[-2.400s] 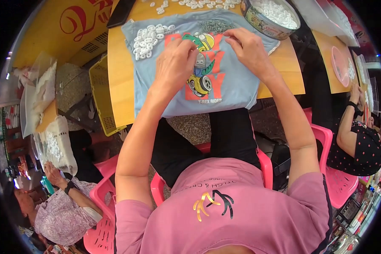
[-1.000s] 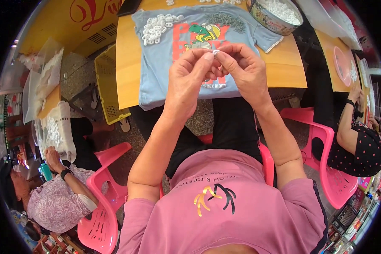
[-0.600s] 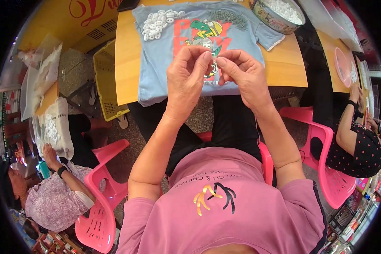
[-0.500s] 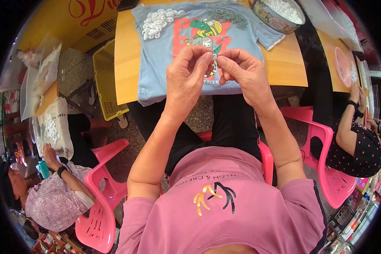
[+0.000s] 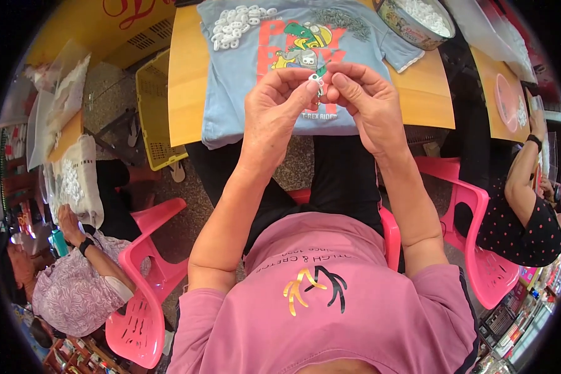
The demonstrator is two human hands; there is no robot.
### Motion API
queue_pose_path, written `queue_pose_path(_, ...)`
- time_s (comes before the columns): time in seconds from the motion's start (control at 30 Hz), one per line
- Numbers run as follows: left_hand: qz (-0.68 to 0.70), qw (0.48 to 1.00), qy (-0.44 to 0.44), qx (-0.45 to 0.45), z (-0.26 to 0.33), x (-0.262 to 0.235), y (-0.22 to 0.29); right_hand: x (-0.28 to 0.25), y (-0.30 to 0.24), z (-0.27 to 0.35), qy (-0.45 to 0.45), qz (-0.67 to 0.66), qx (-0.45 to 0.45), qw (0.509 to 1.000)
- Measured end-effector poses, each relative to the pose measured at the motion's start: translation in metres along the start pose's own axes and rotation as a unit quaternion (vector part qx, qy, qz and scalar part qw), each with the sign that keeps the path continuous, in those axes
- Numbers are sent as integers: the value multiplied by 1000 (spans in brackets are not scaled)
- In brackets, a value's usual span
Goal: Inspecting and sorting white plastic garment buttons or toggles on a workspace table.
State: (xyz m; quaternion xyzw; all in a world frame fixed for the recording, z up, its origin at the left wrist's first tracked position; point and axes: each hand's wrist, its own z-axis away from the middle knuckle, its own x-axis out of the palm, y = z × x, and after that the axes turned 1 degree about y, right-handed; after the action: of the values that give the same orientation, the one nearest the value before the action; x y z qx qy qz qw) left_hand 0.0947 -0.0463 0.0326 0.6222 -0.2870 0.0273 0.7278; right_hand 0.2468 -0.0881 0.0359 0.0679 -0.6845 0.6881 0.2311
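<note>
Over the middle of the blue T-shirt, my two hands meet fingertip to fingertip. My left hand pinches a small white plastic piece with a hole in it. Close beside it, the thumb and fingers of my right hand are pressed together; whatever lies between them is too small to make out. A heap of white two-holed pieces rests on the shirt's far left part. Toward its far right lies a pile of small dark green-grey pieces.
The shirt covers part of a wooden table. A round tin of white pieces stands at the far right. A yellow crate is left of the table. Pink chairs hold a person at left and another at right.
My right hand has moved slightly right, away from my left, and the white piece shows more clearly. The person at right has shifted an arm.
</note>
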Motion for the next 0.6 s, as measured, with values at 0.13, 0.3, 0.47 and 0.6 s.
queue_pose_path(0.13,11,1000,6,-1,1,0,-1,-4,1,-4,4,5,23,1000)
queue_pose_path(0.3,-2,1000,-6,7,2,2,1,-2,5,-4,-8,-14,39,999)
queue_pose_path(0.47,9,1000,-10,7,3,4,4,0,6,-3,-21,-2,23,1000)
queue_pose_path(0.6,7,1000,-7,3,4,4,5,0,6,-3,-24,4,25,999)
